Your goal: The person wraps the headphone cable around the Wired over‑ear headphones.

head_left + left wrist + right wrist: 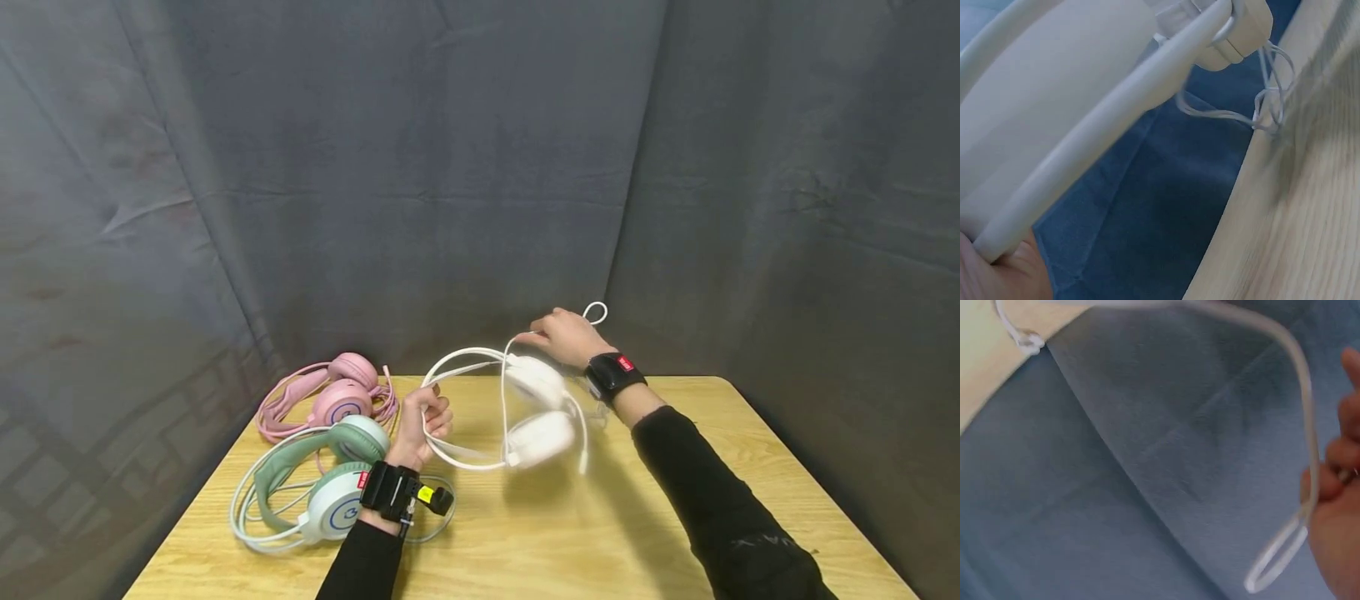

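1. White headset [536, 412] is held up over the middle of the bench [675, 533], clear of the wood. Its two earcups are stacked near and far, and the headband arcs out to the left.
2. Our left hand [423, 425] is curled round the headband at its left end. The left wrist view shows the band [1104, 131] running from palm up to an earcup.
3. Our right hand [566, 335] pinches the cable [595, 313] just behind the far earcup. A small loop [1275, 562] sticks out past the fingers.
4. Orientation: the long axis runs roughly left-right from band top to cups, and the cups sit toward our right arm.
5. For the step in hand, we judge it best to keep the band grip steady and feed the cable in even loops without kinks or tugging at the cup joint. The slack strand by the bench edge [1269, 106] could snag.
6. Outward: the green headset [322, 479] lies near-left by our left wrist, and the pink headset [337, 396] is behind it. Both are on the bench with their cables loose.
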{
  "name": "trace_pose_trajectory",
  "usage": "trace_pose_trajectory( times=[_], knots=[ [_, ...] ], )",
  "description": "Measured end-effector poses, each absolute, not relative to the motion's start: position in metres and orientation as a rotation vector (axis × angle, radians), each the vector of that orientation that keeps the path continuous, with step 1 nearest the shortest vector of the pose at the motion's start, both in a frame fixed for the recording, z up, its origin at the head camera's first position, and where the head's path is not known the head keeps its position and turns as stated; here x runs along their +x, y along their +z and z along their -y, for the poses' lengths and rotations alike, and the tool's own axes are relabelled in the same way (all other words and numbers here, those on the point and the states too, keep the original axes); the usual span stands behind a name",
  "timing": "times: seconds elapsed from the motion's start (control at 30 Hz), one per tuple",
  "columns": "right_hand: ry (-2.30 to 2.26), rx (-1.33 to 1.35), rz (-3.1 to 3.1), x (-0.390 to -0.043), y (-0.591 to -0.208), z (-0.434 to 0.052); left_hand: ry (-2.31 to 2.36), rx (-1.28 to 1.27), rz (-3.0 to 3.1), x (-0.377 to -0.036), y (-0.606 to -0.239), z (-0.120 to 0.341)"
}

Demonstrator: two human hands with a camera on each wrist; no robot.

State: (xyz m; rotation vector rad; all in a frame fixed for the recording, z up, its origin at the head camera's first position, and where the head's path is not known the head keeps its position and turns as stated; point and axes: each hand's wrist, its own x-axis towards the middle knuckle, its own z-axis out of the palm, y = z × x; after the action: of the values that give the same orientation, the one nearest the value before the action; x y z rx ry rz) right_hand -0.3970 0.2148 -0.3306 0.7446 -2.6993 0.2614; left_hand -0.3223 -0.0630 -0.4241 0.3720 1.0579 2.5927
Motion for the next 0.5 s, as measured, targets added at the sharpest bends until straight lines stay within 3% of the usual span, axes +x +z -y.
trace_pose_trajectory(
  times=[0.2, 0.5],
  knots=[
    [0.541, 0.707, 2.838, -0.399, -0.342, -0.235, 2.59, 0.412, -0.818, -0.325, -0.424, 0.066],
    [0.614, 0.648, 2.804, -0.396, -0.379, -0.258, 2.639, 0.363, -0.646, -0.327, -0.423, 0.072]
  ],
)
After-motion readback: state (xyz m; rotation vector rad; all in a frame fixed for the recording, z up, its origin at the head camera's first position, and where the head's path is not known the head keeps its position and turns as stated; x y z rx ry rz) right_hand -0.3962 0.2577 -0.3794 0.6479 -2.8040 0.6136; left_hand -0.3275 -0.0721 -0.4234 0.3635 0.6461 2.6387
